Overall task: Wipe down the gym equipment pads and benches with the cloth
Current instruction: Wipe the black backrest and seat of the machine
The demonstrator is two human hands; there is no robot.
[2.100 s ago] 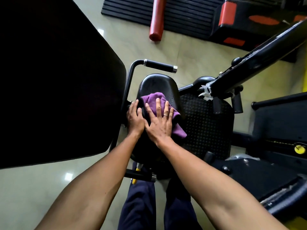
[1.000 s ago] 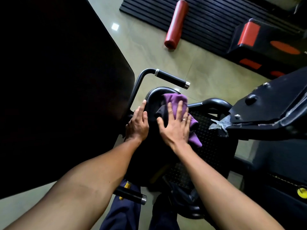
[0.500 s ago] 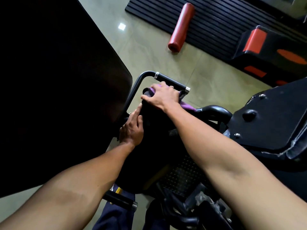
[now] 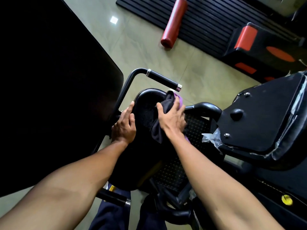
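The right hand (image 4: 172, 119) presses a crumpled purple cloth (image 4: 167, 103), seemingly soft, onto the rounded black padded seat (image 4: 146, 103), whose edge the left hand (image 4: 123, 127) clasps.

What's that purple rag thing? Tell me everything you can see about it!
The cloth is a soft, crumpled rag, purple where light hits it and dark grey in its shaded folds. It lies bunched on the right side of the black padded seat, just below the handlebar grip. The right hand lies flat on top, pressing it against the pad, so most of it is hidden; a purple bit peeks out above the fingers and a dark flap hangs below the palm. The left hand grips the seat's edge, not the cloth.
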